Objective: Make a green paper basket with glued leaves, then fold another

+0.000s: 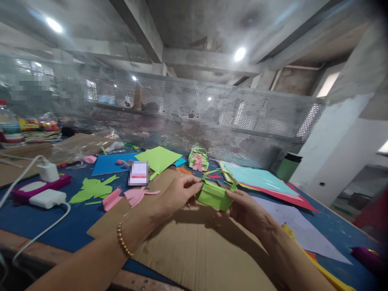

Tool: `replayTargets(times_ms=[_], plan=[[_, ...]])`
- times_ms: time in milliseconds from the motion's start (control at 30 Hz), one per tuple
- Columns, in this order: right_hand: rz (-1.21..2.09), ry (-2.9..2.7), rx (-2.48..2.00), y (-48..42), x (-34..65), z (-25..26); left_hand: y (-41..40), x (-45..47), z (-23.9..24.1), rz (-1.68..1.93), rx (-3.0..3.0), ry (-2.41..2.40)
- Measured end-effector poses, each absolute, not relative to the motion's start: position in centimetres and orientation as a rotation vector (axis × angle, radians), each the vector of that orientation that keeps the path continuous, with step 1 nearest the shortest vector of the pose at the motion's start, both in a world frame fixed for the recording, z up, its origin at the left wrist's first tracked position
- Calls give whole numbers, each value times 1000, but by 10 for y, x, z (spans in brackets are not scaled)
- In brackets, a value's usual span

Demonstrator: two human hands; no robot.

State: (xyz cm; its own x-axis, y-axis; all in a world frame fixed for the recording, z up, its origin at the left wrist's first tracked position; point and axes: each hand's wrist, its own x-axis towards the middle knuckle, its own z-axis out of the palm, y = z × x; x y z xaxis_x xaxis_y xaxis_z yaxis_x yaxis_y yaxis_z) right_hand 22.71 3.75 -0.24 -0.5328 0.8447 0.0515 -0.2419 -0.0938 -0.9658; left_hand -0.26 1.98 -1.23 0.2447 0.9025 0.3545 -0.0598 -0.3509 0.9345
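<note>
Room: bare concrete place, lights on, perforated metal screen (182, 101) standing behind a blue tabletop (54, 230).
Left grip (182, 192): thumb and fingertips pinched on the left end of a little green paper bag (214, 197), pretty lightly I'd guess, since paper creases easily.
Right grip (247, 208): clamped on the other end, thumb on the near face; can't tell how far the hidden fingers wrap around.
Bag position: between both hands, up off the cardboard (188, 242), slightly tilted. Holding just the ends leaves most of the front uncovered, and the loop handle (220, 172) arches freely above.
Cardboard job: lies right under the hands, probably to protect the tabletop.
Scraps: pink paper bits (138, 197) and green cutouts (93, 190) sit off to the left, likely to keep the middle workable.
Back: a second green piece with a pink bow (198, 159), maybe parked there safely.
Right side: paper stack (260, 178) laid flat, presumably so nothing curls.
</note>
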Motion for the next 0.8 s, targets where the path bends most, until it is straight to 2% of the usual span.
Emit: replayTargets(times_ms=[600,800], plan=[[1733,-1355,-717,40,229,-8,15,-3,-6,1272,1429,792],[1756,-1367,-693,41,229,-9,9,-2,-3,1162,1451,712]])
